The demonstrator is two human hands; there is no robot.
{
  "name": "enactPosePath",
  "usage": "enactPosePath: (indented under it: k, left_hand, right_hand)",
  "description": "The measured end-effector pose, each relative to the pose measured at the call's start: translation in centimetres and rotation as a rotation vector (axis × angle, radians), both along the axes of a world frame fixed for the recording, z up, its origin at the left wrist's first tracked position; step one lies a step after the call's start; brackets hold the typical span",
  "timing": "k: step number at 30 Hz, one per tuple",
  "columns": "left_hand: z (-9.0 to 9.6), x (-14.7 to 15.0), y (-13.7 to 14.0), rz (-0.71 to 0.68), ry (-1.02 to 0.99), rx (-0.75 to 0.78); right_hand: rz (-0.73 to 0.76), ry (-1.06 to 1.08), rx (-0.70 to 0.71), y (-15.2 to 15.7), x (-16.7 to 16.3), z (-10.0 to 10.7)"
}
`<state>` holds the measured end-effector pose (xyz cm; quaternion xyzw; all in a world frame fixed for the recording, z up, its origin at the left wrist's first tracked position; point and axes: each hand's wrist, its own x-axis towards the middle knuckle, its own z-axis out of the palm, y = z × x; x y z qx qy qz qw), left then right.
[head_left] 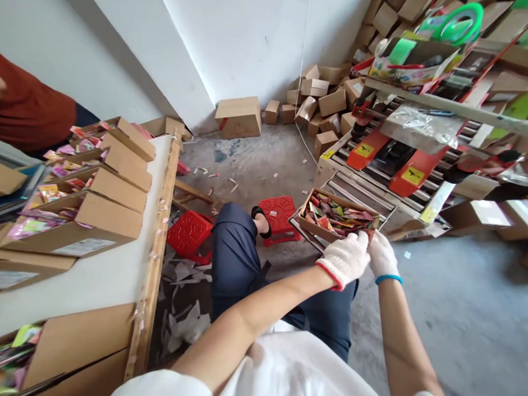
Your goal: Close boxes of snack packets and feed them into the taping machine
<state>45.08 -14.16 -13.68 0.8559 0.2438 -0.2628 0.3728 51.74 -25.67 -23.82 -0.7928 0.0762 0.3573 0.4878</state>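
Observation:
A small open cardboard box (319,232), filled with colourful snack packets (334,213), sits at the near end of the roller conveyor, right of my knees. My left hand (347,257), in a white glove with a red cuff, is closed at the box's near edge. Beside it, my right hand (382,256), gloved with a blue cuff, is closed at the near right corner. The two hands touch or nearly touch. My fingertips are partly hidden against the cardboard.
On the left table (156,167) stand several open boxes (113,217) of packets. A tape sealing machine (401,158) is on the conveyor. Red stools (278,212) stand by my legs. Closed boxes (332,103) pile up by the wall. A person in a rust-coloured top (31,102) is at far left.

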Motion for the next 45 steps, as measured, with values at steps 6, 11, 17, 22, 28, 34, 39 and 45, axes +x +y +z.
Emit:
enactPosePath:
  k: [6,11,17,22,28,34,39,45]
  left_hand:
    - [3.2,-3.7,5.1,0.146,-0.338,0.175]
    - [-3.1,-4.2,12.3,0.566,-0.171,0.182]
    - [-7.8,-5.4,13.4,0.413,-0.231,-0.044]
    - [-6.8,-5.2,15.0,0.010,-0.181,-0.054]
    - [-7.3,0.5,17.5,-0.208,0.099,-0.135]
    - [-8.5,0.9,16.0,-0.016,0.150,-0.039]
    - [-10.3,0.6,16.2,0.345,0.188,0.028]
    - [-12.9,1.3,17.5,0.221,-0.093,-0.309]
  right_hand:
    - [-0.157,-0.022,0.178,-2.2,-0.4,3.4]
    - [0.109,-0.263,0.055,-0.3,0.1,4.4]
    - [0.522,-0.436,-0.072,0.6,1.1,3.3]
    - [0.877,-0.378,-0.104,2.4,3.1,2.9]
    - [1.102,-0.249,-0.218,5.6,6.2,2.6]
    - [1.011,-0.228,-0.433,7.2,5.9,1.2]
    - [0.755,-0.347,-0.615,6.6,3.4,0.8]
    - [0.913,-0.679,-0.477,7.8,2.7,-0.4]
